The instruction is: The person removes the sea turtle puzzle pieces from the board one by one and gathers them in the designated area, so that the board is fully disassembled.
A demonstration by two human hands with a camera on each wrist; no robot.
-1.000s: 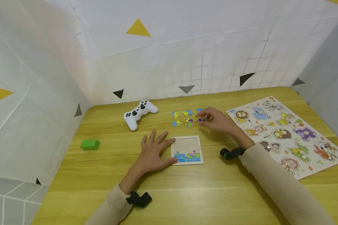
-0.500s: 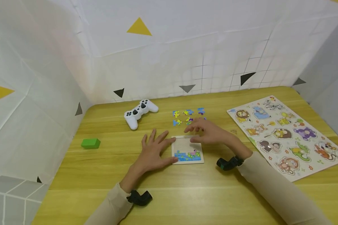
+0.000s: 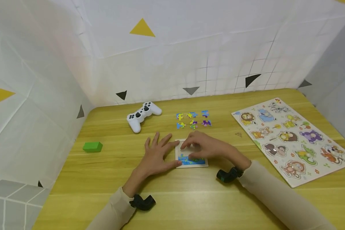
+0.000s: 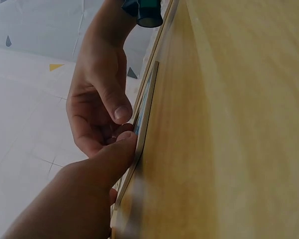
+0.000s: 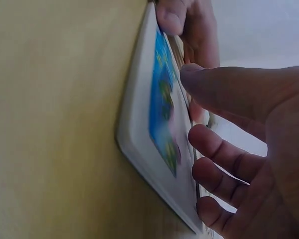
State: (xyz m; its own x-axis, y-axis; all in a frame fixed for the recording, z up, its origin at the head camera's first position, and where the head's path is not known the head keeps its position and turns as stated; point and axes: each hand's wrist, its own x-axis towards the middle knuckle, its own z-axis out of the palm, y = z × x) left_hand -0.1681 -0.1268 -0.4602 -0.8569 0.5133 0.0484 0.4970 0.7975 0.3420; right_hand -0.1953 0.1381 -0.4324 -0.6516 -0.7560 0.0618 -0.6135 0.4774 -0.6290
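Note:
A small square wooden jigsaw tray (image 3: pixel 206 156) lies on the table, its lower part filled with blue and green puzzle pieces (image 5: pixel 162 107). My left hand (image 3: pixel 156 158) is spread beside it, the thumb and index fingertip at its left edge. Over the tray hovers my right hand (image 3: pixel 207 145), thumb and fingers apart, with nothing visible between them. It hides part of the fitted pieces in the head view. Behind the tray, several loose jigsaw pieces (image 3: pixel 206 123) lie in two rows, yellow, blue and purple.
At the back left sits a white game controller (image 3: pixel 139 116). A green block (image 3: pixel 92 147) is farther left. On the right lies a large animal peg puzzle board (image 3: pixel 271 139). White sheeting (image 3: pixel 166 70) hangs along the table's back edge.
My right hand has moved from the loose pieces toward me and left, over the tray, uncovering the right-hand loose pieces. The left hand has stayed at the tray's edge.

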